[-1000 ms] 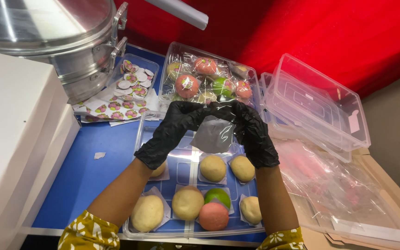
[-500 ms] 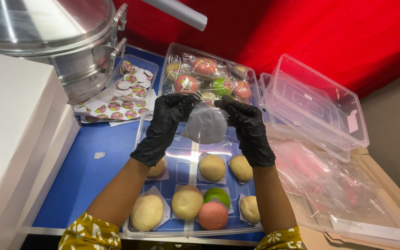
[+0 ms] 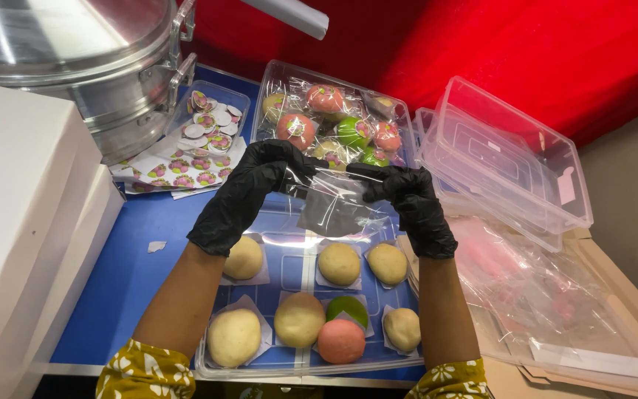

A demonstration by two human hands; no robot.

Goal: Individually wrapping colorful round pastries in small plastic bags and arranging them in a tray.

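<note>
Both hands are wearing black gloves and are holding a small clear plastic bag (image 3: 334, 201) up between them, above the near tray (image 3: 293, 255). The left hand (image 3: 249, 193) is pinching the bag's upper left edge, fingers curled closed on the film. The right hand (image 3: 411, 207) is gripping the upper right edge the same way, so the bag is hanging stretched between the 2 hands and drooping below them. Beneath it, the near tray is holding 7 round buns (image 3: 340, 263), mostly pale yellow, with 1 pink and 1 green. Behind the hands, a second tray of wrapped buns (image 3: 326, 118) is sitting on the blue table (image 3: 138, 251). To the right, empty clear containers (image 3: 507, 159) are standing stacked.
</note>
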